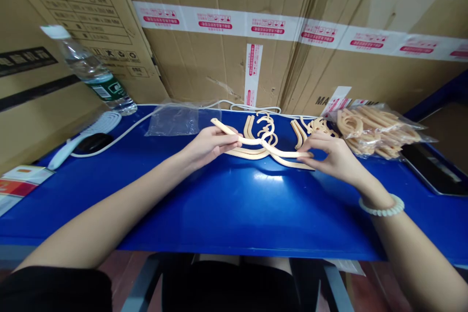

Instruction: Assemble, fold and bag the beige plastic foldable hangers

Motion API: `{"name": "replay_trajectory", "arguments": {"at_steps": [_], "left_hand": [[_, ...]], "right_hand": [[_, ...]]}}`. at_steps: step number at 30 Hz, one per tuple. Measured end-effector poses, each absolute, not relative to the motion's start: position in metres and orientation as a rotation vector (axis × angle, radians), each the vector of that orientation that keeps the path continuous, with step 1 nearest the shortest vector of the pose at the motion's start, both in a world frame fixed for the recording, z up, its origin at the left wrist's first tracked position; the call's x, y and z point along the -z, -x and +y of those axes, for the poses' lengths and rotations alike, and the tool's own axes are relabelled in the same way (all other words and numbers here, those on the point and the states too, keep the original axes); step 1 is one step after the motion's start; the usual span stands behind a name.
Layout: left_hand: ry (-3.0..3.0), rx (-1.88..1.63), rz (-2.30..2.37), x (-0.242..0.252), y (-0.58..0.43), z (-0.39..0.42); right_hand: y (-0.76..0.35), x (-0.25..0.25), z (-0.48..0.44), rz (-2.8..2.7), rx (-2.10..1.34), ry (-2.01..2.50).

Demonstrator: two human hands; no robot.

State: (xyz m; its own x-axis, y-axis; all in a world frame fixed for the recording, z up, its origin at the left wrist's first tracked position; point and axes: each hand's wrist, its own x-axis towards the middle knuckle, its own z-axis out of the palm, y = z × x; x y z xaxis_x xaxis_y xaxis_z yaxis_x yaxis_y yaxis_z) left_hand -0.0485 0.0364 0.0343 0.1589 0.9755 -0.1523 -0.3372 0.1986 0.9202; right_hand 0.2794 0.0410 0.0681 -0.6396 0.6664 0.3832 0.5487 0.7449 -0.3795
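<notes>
In front of me, my left hand (212, 145) pinches a beige curved rod (252, 141) between thumb and fingers. My right hand (331, 153) grips the far end of another beige rod (285, 152), thumb against fingertips. The two rods meet between my hands; whether they are joined I cannot make out. Just below them are similar curved pieces (252, 155), partly covered by the held ones. Beyond lie a pair of short bent rods (249, 126) and hooked, curly pieces (268, 124). Past my right hand sits a pile of small beige parts (320, 126).
Clear bags of beige parts (376, 129) lie at the right, beside a dark flat device (435, 170). A water bottle (98, 75), a hairbrush (86, 134) and a white cable (124, 135) are at the left. Cardboard boxes (204, 68) wall off the blue table (204, 214).
</notes>
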Motion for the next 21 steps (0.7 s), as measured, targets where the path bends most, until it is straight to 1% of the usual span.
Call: {"name": "replay_trajectory", "arguments": {"at_steps": [4, 8, 12, 17, 21], "left_hand": [[-1.193, -1.002, 0.954, -0.041, 0.064, 0.044], [-1.511, -0.955, 0.977, -0.048, 0.073, 0.044], [-1.751, -0.889, 1.03, -0.042, 0.078, 0.049], [-2.332, -0.664, 0.993, -0.032, 0.075, 0.051], [-2.64, -0.614, 0.936, -0.029, 0.07, 0.046]], "right_hand": [[-0.287, -0.067, 0.045, -2.549, -0.425, 0.985], [-0.287, -0.065, 0.041, -2.57, -0.606, 1.044], [-0.285, -0.066, 0.036, -2.553, -0.786, 1.152], [-0.285, -0.067, 0.038, -2.636, -0.87, 1.305], [-0.286, -0.065, 0.04, -2.662, -0.824, 1.387]]}}
